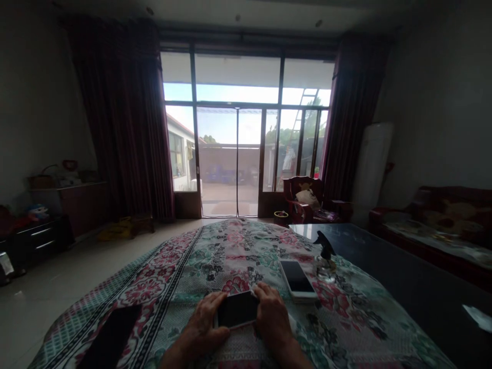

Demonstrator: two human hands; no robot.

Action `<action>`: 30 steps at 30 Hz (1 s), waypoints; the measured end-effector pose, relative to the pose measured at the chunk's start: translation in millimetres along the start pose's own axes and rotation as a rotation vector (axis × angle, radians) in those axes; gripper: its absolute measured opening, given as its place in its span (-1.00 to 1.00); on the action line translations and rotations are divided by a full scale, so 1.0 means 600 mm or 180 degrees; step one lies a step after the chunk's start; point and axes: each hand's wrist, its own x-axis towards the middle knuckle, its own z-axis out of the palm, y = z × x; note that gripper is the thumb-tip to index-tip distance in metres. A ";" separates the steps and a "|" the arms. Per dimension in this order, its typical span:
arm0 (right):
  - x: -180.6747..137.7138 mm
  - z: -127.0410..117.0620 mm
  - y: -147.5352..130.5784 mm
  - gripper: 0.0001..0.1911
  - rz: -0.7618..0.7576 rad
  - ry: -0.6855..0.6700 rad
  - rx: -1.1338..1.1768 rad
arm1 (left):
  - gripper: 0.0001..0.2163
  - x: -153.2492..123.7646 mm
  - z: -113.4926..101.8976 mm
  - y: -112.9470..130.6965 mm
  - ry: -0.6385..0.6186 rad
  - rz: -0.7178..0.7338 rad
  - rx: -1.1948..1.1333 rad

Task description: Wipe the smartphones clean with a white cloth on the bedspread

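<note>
A smartphone [237, 309] with a dark screen and a pale edge is held sideways just above the patterned cloth. My left hand [205, 323] closes on its left end, thumb along the lower edge and fingers at the top. At the opposite end my right hand [272, 313] grips it, with a small white bit showing by the fingertips that I cannot make out. To the right lies a white phone [298, 279] with a dark screen, screen up. Beyond it stands a clear spray bottle [326, 266] with a black trigger head.
The floral cloth [184, 277] covers the surface under my hands. A flat black object [111, 333] lies on it at the left. On the right is a dark tabletop [369, 256] with a crumpled white piece [477, 316]. Further off stand a wooden armchair [303, 200] and glass doors [230, 164].
</note>
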 end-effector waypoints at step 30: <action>0.008 -0.002 0.008 -0.52 -0.0088 -0.0052 0.0158 | -0.09 0.016 -0.051 0.067 0.0249 -0.0063 -0.0532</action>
